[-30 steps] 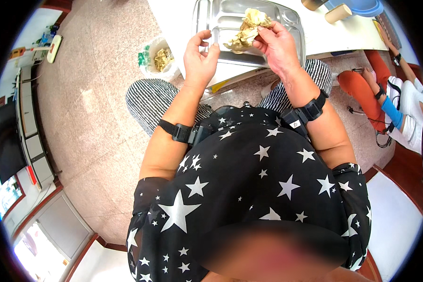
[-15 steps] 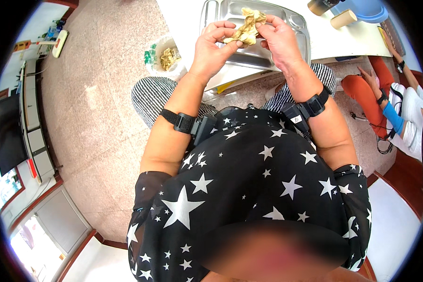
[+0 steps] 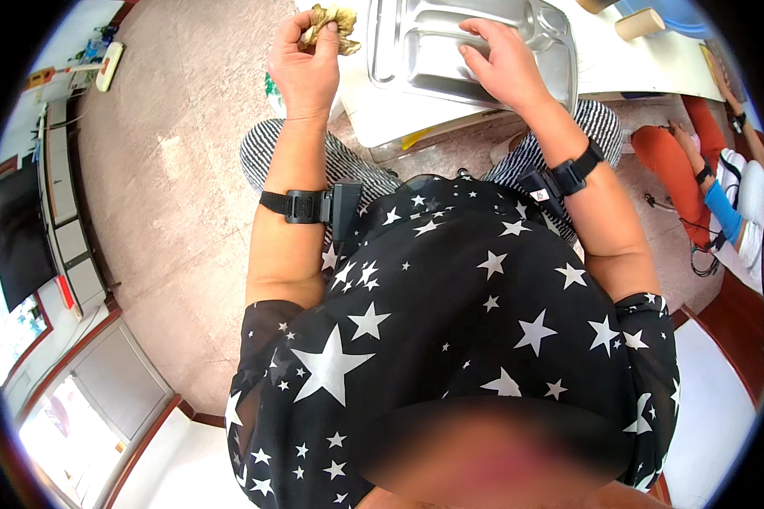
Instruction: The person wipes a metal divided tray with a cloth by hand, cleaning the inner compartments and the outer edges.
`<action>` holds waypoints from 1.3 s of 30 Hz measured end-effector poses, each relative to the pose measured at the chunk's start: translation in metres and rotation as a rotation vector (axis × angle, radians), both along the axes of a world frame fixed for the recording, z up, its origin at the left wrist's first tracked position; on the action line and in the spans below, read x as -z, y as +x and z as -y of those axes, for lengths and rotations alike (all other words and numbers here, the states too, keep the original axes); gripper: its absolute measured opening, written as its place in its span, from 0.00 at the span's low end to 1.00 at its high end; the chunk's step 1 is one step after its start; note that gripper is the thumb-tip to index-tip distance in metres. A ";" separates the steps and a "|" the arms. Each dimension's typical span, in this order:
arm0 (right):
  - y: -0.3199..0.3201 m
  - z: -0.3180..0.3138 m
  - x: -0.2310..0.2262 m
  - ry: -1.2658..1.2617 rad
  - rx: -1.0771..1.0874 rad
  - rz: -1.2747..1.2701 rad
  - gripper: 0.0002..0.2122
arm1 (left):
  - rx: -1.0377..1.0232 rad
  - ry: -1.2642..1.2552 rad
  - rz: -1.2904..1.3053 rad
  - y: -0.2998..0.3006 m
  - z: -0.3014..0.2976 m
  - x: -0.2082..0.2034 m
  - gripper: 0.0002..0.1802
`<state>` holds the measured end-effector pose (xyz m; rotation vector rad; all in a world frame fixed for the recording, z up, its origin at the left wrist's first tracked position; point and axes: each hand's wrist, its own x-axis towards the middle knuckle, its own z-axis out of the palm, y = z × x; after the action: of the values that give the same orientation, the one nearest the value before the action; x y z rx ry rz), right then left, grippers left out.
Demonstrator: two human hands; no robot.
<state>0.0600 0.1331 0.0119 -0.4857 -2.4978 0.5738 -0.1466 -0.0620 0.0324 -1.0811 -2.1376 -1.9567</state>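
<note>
My left hand (image 3: 304,75) is closed on a crumpled yellow-brown wad (image 3: 333,25), thin and leaf-like; I cannot tell whether it is leaf or paper. The hand is off the left side of the white table, above a waste bin (image 3: 273,95) with a green-and-white liner. Hand and wrist hide most of that bin and whatever lies in it. My right hand (image 3: 511,68) hovers over or rests on the silver compartment tray (image 3: 433,66), fingers apart and holding nothing. Nothing lies in the tray's visible compartments.
The white table (image 3: 628,72) carries a tan cylinder (image 3: 639,25) and a blue basin (image 3: 683,19) at the back right. A person in orange trousers (image 3: 666,157) sits at the right. Black cables (image 3: 703,259) lie beside that person. A television (image 3: 19,229) stands at far left.
Both hands held the crumpled wad over the tray. My right hand has let go of it and stays by the tray, while my left hand has carried it left over the bin.
</note>
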 end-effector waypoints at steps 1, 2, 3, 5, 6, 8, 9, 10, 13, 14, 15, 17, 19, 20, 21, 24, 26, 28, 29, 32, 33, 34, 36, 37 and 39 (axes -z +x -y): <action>-0.002 0.002 0.003 0.086 0.022 0.037 0.19 | -0.055 -0.072 -0.030 0.002 0.002 0.000 0.12; -0.003 0.005 0.006 0.126 0.053 0.073 0.20 | -0.109 -0.145 -0.061 0.004 0.004 -0.001 0.12; -0.005 0.011 0.009 0.165 0.085 0.110 0.21 | -0.161 -0.196 -0.082 0.011 0.006 -0.001 0.15; -0.006 0.019 0.012 0.234 0.131 0.233 0.22 | -0.160 -0.272 -0.047 0.012 0.017 0.018 0.16; -0.006 0.021 0.015 0.275 0.139 0.207 0.21 | -0.158 -0.310 -0.028 0.011 0.021 0.027 0.16; -0.005 0.023 0.020 0.360 0.157 0.160 0.20 | -0.146 -0.475 -0.011 0.027 0.025 0.021 0.17; -0.005 0.024 0.020 0.350 0.165 0.161 0.19 | -0.121 -0.511 -0.132 0.028 0.024 0.025 0.17; -0.006 0.025 0.018 0.341 0.169 0.161 0.19 | -0.099 -0.545 -0.253 0.029 0.023 0.028 0.17; -0.008 0.026 0.020 0.358 0.185 0.155 0.18 | -0.010 -0.525 -0.387 0.033 0.000 0.034 0.12; -0.008 0.025 0.021 0.371 0.191 0.152 0.18 | 0.024 -0.569 -0.413 0.034 -0.005 0.035 0.11; -0.009 0.025 0.023 0.379 0.191 0.137 0.17 | 0.015 -0.677 -0.456 0.036 -0.004 0.036 0.10; -0.009 0.024 0.024 0.380 0.191 0.132 0.17 | 0.001 -0.881 -0.544 0.038 -0.004 0.039 0.09; -0.009 0.024 0.024 0.373 0.197 0.136 0.17 | 0.067 -0.812 -0.462 0.042 0.008 0.034 0.09; -0.009 0.026 0.023 0.365 0.202 0.143 0.17 | 0.100 -0.778 -0.423 0.042 0.014 0.030 0.09; -0.009 0.026 0.023 0.357 0.209 0.151 0.17 | 0.122 -0.745 -0.356 0.039 0.020 0.028 0.09; -0.008 0.026 0.025 0.362 0.210 0.129 0.17 | -0.005 -0.640 -0.327 0.018 0.021 0.028 0.11; -0.009 0.026 0.024 0.362 0.205 0.132 0.17 | -0.015 -0.610 -0.374 0.006 0.007 0.028 0.12; -0.009 0.025 0.025 0.374 0.197 0.128 0.17 | 0.002 -0.554 -0.420 -0.001 -0.015 0.038 0.12; -0.009 0.024 0.025 0.379 0.190 0.115 0.17 | 0.091 -0.679 -0.423 -0.007 -0.021 0.047 0.13; -0.009 0.023 0.024 0.366 0.198 0.112 0.17 | 0.073 -0.740 -0.449 0.005 -0.019 0.057 0.13; -0.008 0.024 0.024 0.357 0.204 0.116 0.17 | 0.082 -0.758 -0.433 0.011 -0.015 0.056 0.14; -0.008 0.026 0.023 0.353 0.199 0.112 0.18 | 0.081 -0.783 -0.418 0.020 -0.004 0.051 0.14; -0.008 0.026 0.023 0.346 0.201 0.105 0.18 | 0.071 -0.812 -0.460 0.035 0.010 0.045 0.15; -0.008 0.026 0.022 0.345 0.199 0.105 0.18 | 0.059 -0.816 -0.514 0.044 0.015 0.044 0.15; -0.007 0.025 0.021 0.343 0.197 0.105 0.18 | 0.039 -0.835 -0.596 0.051 0.015 0.037 0.16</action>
<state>0.0530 0.1079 -0.0096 -0.6294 -2.5364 0.0414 -0.0956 -0.0765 -0.0048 -1.5295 -2.5351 -0.5294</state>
